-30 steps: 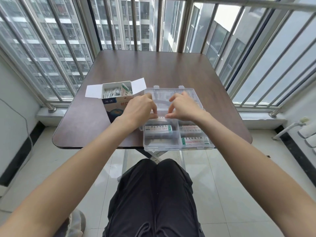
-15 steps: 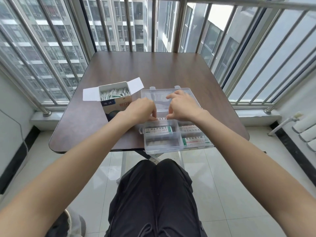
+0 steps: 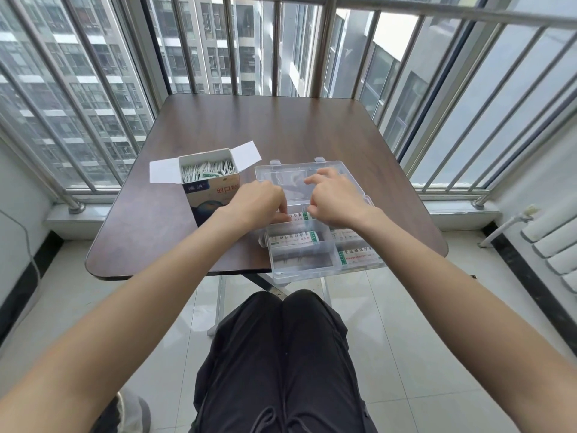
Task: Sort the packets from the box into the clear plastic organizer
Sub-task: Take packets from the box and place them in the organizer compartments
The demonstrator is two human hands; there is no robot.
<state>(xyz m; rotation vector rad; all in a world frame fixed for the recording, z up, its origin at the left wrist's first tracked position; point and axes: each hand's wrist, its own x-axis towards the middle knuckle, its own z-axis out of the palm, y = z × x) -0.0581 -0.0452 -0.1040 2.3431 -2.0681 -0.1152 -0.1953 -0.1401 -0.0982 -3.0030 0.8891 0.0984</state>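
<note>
A clear plastic organizer (image 3: 301,270) lies at the table's near edge, its lid (image 3: 281,175) open flat behind it. Packets lie in its compartments: one in the left middle (image 3: 293,239), others at the right (image 3: 359,254). Over the far compartments my left hand (image 3: 257,203) and my right hand (image 3: 335,200) hold the two ends of a white-and-green packet (image 3: 299,216), fingers curled on it. An open cardboard box (image 3: 212,185) with several white packets (image 3: 207,168) stands left of the organizer.
The dark brown table (image 3: 281,129) is ringed by metal railings (image 3: 281,45) and windows. The organizer overhangs the near table edge above my knees (image 3: 281,354). A white radiator (image 3: 552,245) hangs at the right wall.
Both hands stayed over the organizer's far compartments with the packet between them. The right hand's fingers spread a little toward the lid; the camera view shifted slightly.
</note>
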